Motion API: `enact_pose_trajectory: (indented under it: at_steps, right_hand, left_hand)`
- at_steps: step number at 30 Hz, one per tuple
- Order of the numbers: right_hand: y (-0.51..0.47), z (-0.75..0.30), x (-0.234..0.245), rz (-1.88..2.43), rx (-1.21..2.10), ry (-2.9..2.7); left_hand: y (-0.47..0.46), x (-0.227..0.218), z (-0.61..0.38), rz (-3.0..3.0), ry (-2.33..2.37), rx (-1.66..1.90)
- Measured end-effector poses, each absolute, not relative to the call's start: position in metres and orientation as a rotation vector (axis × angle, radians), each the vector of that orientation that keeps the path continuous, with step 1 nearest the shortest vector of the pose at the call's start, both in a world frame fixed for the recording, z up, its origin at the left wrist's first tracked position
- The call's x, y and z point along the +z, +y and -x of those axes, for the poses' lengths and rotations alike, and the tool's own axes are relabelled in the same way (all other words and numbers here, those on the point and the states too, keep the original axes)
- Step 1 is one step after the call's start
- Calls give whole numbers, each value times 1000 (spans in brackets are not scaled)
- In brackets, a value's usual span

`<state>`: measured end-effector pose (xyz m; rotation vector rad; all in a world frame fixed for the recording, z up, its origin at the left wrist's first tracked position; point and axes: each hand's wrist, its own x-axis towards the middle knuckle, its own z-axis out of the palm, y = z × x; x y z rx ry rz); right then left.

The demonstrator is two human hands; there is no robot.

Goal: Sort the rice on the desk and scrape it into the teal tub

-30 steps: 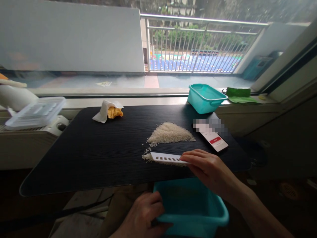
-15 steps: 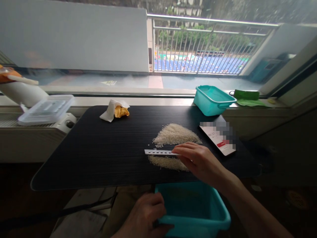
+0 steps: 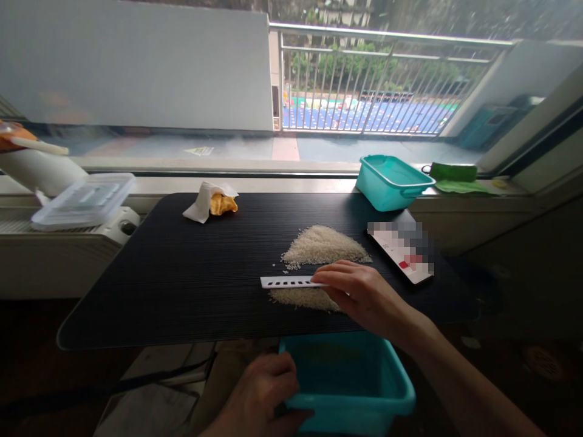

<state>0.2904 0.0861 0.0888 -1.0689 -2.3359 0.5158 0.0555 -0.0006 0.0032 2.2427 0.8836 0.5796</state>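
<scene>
My right hand (image 3: 359, 288) is closed on one end of a flat white strip (image 3: 286, 283) with a row of slots, which looks like a ruler. The strip stands between two heaps of white rice grains. The larger rice pile (image 3: 324, 246) lies behind it; the smaller rice pile (image 3: 306, 298) is on the near side, partly hidden by the strip and my hand. Below the table edge, my left hand (image 3: 266, 388) grips the left rim of a teal plastic basin (image 3: 355, 402). The basin sits under the front edge of the black table (image 3: 182, 291).
A second teal basin (image 3: 394, 185) stands at the back right corner. A phone (image 3: 401, 252) lies right of the rice. Crumpled white and yellow cloth or paper (image 3: 210, 202) rests at the back left. A clear plastic lid (image 3: 86, 200) sits left of the table, near the window.
The white strip and my right hand have shifted slightly left, and the strip has tilted so its slotted face shows more. My left hand and the near basin have moved a little left.
</scene>
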Motion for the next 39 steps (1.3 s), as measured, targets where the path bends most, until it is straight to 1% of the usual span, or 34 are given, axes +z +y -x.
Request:
enact_pose_trajectory:
  at_steps: [5, 10, 15, 19, 24, 30, 39]
  right_hand:
    - [79, -305, 96, 1020, 597, -2324]
    - [67, -367, 106, 1261, 431, -2248]
    - [46, -417, 98, 1471, 322, -2162]
    - [28, -418, 91, 1457, 352, -2110]
    - [11, -415, 94, 1436, 406, -2078]
    - [-6, -441, 97, 1615, 291, -2023]
    - [-28, -453, 106, 1681, 356, -2050]
  left_hand:
    - [2, 2, -59, -2275, 888, 545]
    - [10, 3, -81, -2296, 864, 443]
    - [18, 3, -109, -2298, 768, 412]
    - [24, 0, -125, -2277, 696, 394]
    - [28, -1, -132, -2315, 638, 385]
    - [25, 4, -132, -2326, 614, 384]
    - [23, 3, -131, -2312, 622, 402]
